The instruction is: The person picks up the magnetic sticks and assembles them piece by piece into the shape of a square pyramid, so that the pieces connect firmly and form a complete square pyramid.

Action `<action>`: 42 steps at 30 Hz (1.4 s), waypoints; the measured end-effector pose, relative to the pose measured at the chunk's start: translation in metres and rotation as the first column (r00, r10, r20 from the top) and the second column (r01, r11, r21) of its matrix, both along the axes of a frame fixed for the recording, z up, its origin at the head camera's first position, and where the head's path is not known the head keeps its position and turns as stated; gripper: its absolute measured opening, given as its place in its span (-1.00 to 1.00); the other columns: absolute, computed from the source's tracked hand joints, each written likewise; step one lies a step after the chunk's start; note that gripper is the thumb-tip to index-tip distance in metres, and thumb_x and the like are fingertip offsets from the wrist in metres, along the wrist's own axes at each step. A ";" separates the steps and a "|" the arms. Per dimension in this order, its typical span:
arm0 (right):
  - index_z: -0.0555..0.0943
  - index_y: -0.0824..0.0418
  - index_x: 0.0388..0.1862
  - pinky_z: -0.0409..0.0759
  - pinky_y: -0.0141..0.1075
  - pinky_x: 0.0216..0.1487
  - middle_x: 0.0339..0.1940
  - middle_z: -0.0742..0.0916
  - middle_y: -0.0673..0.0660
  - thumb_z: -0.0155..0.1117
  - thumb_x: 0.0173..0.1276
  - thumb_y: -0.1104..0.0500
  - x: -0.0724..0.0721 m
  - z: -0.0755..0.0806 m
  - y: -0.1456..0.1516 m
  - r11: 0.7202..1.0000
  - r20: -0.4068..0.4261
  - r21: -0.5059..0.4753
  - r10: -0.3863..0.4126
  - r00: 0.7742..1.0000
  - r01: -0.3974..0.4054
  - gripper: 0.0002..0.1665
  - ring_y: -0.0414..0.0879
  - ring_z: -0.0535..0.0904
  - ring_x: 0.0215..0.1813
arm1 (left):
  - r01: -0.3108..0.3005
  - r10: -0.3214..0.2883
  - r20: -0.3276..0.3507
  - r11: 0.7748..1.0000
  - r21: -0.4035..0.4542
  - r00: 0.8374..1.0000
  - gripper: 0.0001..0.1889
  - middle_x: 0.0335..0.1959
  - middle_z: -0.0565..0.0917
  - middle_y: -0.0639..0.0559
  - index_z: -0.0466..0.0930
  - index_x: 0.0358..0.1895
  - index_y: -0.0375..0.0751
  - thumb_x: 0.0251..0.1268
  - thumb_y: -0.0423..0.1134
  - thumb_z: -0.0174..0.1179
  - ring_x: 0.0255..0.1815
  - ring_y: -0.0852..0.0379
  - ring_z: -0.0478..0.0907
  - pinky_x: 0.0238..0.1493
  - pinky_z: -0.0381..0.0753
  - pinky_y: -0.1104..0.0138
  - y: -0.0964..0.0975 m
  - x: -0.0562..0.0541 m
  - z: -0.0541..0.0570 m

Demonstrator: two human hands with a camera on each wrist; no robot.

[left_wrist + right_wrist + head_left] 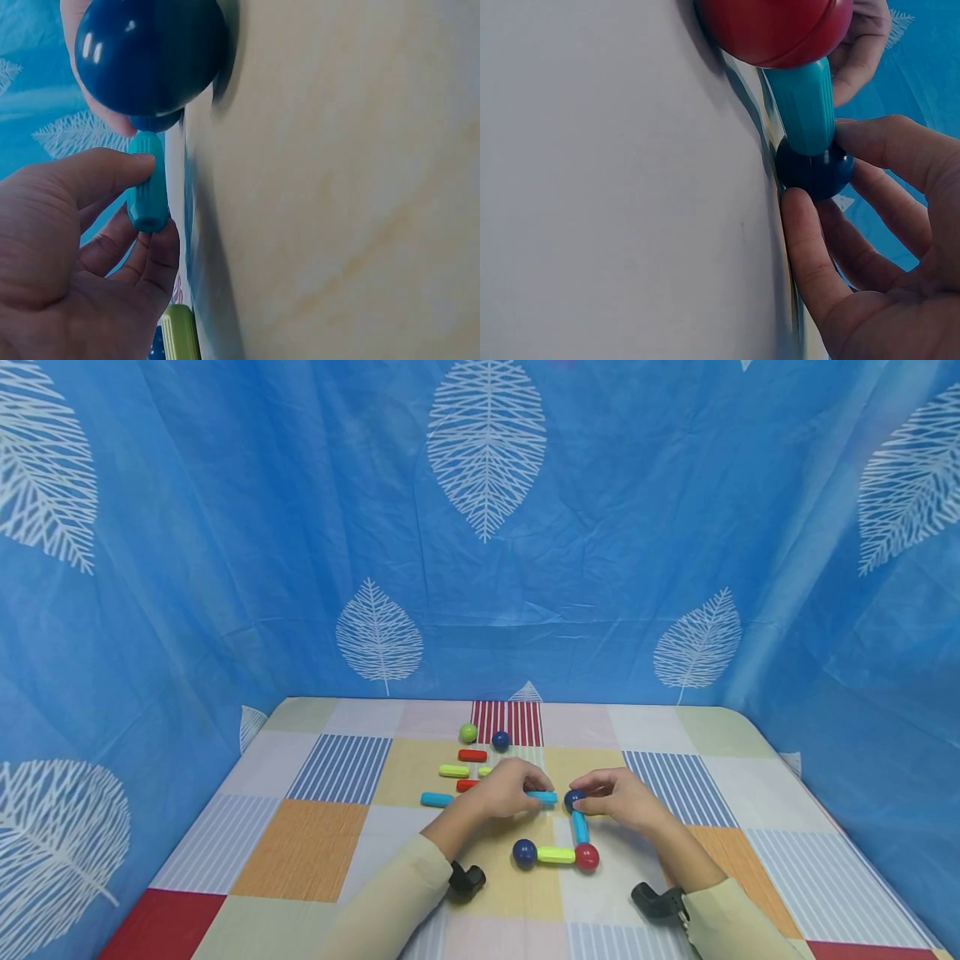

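My left hand [508,789] pinches a light blue rod [148,184] between thumb and fingers, its free end pointing right. With its fingertips, my right hand [618,797] grips a dark blue ball [814,169]. That ball sits at the far end of another light blue rod [581,827], which runs down to a red ball [587,857]. From the red ball a yellow-green rod [556,855] leads left to a second dark blue ball [525,852]. Together these pieces form an L on the table. A small gap separates the held rod from the gripped ball in the head view.
Beyond my left hand lie a green ball [468,732], a loose dark blue ball [500,741], a red rod [472,756] and a yellow-green rod [453,771]. Another red rod [467,786] and a light blue rod [437,799] lie beside that hand. A blue curtain [487,610] surrounds the patchwork-covered table.
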State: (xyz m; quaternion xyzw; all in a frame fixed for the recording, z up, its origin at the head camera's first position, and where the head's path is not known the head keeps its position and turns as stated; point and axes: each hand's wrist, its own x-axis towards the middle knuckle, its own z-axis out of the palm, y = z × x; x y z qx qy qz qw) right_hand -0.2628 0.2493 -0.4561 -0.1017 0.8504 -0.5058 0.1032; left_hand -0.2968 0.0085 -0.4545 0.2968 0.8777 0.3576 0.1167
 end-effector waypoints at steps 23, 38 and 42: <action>0.75 0.29 0.02 0.69 -0.27 -0.11 -0.04 0.80 0.22 0.52 0.25 0.19 0.000 -0.003 0.000 1.000 -0.008 0.011 -0.016 1.000 0.016 -0.62 -0.02 0.67 -0.08 | -0.034 0.034 0.014 0.999 0.007 0.999 -0.79 -0.19 0.77 0.19 0.78 -0.01 -0.07 0.31 -0.28 0.38 -0.17 0.32 0.62 -0.04 0.66 0.44 0.004 0.000 0.003; 0.77 0.24 -0.01 0.66 -0.27 -0.13 -0.05 0.80 0.18 0.55 0.22 0.20 0.000 -0.002 -0.002 0.998 -0.002 0.040 -0.047 0.999 0.047 -0.65 -0.03 0.65 -0.08 | -0.322 0.333 -0.051 0.933 0.159 0.941 -0.74 0.08 0.69 -0.14 0.70 0.11 -0.26 0.44 -0.31 0.25 0.10 -0.07 0.60 0.15 0.65 0.10 -0.023 -0.033 0.017; 0.77 0.24 -0.02 0.66 -0.26 -0.13 -0.06 0.80 0.18 0.55 0.21 0.20 0.000 -0.003 -0.002 0.998 -0.003 0.041 -0.048 0.999 0.048 -0.65 -0.02 0.64 -0.08 | -0.401 0.412 -0.046 0.904 0.149 0.910 -0.73 0.15 0.65 -0.13 0.69 0.13 -0.18 0.42 -0.29 0.28 0.17 -0.08 0.58 0.21 0.64 0.06 -0.024 -0.040 0.015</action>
